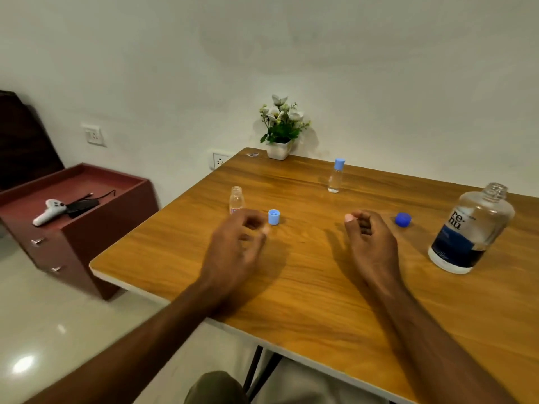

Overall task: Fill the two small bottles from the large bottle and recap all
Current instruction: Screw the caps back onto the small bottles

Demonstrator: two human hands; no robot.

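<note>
Both hands hover empty over the table, between bottles, one small bottle open and waiting.

Nearest, the left hand (239, 243) and right hand (369, 239) hang just above the wooden table (291, 287), fingers loosely curled, gripping nothing. Just past the left fingertips sits a light blue cap (274, 217), with the uncapped small bottle (236, 199) beside it on the left. A dark blue cap (403, 219) lies right of the right hand; the large bottle (472, 228) stands open at the right. Farther back, the second small bottle (336, 176) stands capped. Next, probably, lifting the large bottle to pour, needing a steady aim at that narrow neck.
</note>
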